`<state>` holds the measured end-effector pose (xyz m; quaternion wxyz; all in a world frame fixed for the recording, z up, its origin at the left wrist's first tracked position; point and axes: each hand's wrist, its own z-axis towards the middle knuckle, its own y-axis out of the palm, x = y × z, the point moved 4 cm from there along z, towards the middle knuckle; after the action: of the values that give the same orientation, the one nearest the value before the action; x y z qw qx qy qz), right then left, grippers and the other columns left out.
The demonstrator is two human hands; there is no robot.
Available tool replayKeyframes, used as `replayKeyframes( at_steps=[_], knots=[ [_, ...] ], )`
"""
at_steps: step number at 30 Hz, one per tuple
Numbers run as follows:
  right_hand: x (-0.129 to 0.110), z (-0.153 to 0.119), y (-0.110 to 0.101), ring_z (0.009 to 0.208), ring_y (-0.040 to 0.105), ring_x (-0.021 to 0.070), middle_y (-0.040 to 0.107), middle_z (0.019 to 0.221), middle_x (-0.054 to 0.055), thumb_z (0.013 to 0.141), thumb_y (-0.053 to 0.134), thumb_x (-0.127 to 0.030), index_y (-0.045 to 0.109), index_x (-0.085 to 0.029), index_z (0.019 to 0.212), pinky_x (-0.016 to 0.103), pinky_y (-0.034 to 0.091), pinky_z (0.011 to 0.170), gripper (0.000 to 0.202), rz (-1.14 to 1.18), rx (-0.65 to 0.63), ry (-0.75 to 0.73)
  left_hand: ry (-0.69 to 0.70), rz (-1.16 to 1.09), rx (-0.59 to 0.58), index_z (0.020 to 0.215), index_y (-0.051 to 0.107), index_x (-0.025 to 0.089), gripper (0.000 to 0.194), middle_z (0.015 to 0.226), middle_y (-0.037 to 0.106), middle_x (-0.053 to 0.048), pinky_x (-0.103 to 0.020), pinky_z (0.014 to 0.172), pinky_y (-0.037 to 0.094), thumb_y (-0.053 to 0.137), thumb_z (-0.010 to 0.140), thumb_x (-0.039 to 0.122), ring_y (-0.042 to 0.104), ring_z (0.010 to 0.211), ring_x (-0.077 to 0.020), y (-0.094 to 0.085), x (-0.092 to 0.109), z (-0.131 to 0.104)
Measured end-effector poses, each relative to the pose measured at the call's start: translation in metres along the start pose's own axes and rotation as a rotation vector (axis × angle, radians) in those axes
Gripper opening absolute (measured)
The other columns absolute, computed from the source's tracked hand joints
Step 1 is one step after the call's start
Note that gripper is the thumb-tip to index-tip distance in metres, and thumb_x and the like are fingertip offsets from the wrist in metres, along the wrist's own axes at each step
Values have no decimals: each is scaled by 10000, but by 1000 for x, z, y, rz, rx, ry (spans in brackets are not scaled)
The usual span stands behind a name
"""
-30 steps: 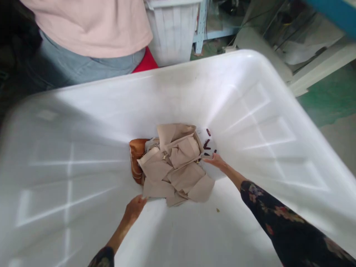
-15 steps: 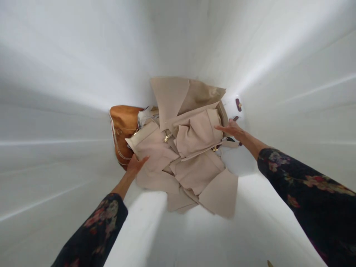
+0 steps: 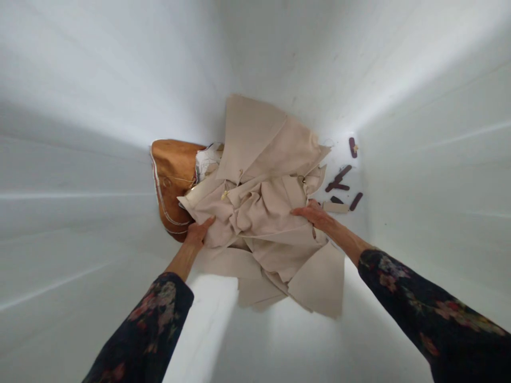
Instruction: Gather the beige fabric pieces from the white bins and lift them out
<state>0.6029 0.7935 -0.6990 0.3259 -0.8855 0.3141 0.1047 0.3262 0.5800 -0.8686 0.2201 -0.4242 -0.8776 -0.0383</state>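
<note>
You're deep in the white bin [image 3: 80, 159]; the beige fabric pile [image 3: 263, 213] sits on its floor against the far wall. Tan leather piece [image 3: 171, 175] touches the pile's left edge, dark strips [image 3: 339, 183] lie just right of the pile. Left hand [image 3: 197, 234] is clenched on the pile's left edge, right hand [image 3: 315, 215] grips its right side. Get fingers under the bottom layers on both sides so loose panels don't slide out.

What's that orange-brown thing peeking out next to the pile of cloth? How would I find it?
Look down into the big white plastic bin to the heap of beige fabric pieces at its bottom. Tucked against the heap's left edge, just above the person's left hand, lies a tan-orange leather piece with pale stitching. It is the only shiny, orange-brown thing there; everything beside it is matte beige.
</note>
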Motion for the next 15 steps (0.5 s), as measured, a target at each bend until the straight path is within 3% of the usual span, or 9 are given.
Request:
replayKeyframes(
  at_steps=[2, 5, 7, 9, 12, 15],
  knots=[
    [1, -19, -5, 627, 631, 191, 706, 764, 98, 551, 741, -257, 681, -86, 808, 257, 530, 532, 314, 10, -18, 7, -34, -91, -19, 994, 624, 42, 415, 953, 674, -169, -380, 700, 551, 695, 629, 225, 656, 762, -224, 0, 4, -11],
    [0, -47, -33, 620, 641, 204, 711, 782, 105, 553, 743, -268, 679, -84, 834, 266, 534, 518, 342, 13, 10, 24, -15, -171, 7, 962, 625, 61, 395, 943, 673, -125, -348, 697, 543, 676, 582, 159, 637, 720, -185, -9, 19, -35],
    [-1, -64, -56, 566, 633, 212, 702, 723, 110, 553, 748, -267, 678, -78, 792, 270, 518, 464, 312, -8, 46, 47, 84, -147, 32, 899, 637, 73, 353, 906, 676, -106, -335, 689, 535, 678, 561, 168, 627, 720, -185, -14, 38, -60],
    [-3, -79, -74, 536, 628, 217, 694, 684, 108, 568, 746, -272, 679, -81, 765, 264, 496, 423, 283, -35, 79, 57, 276, -34, -1, 844, 646, 88, 293, 873, 681, -99, -335, 705, 526, 677, 584, 219, 625, 747, -201, -10, 64, -96],
    [-10, -100, -77, 565, 642, 220, 703, 717, 103, 597, 737, -303, 686, -99, 779, 257, 502, 437, 278, -45, 62, 55, 549, 231, -227, 754, 645, 111, 194, 781, 683, -102, -342, 741, 504, 591, 712, 293, 619, 741, -207, 27, 95, -165],
    [-21, -122, -62, 532, 628, 210, 682, 635, 93, 567, 763, -346, 669, -111, 679, 256, 500, 443, 276, -35, -15, 58, 610, 429, -533, 730, 634, 131, 156, 727, 677, -112, -345, 677, 492, 496, 756, 198, 608, 673, -206, 90, 97, -229]
  ],
)
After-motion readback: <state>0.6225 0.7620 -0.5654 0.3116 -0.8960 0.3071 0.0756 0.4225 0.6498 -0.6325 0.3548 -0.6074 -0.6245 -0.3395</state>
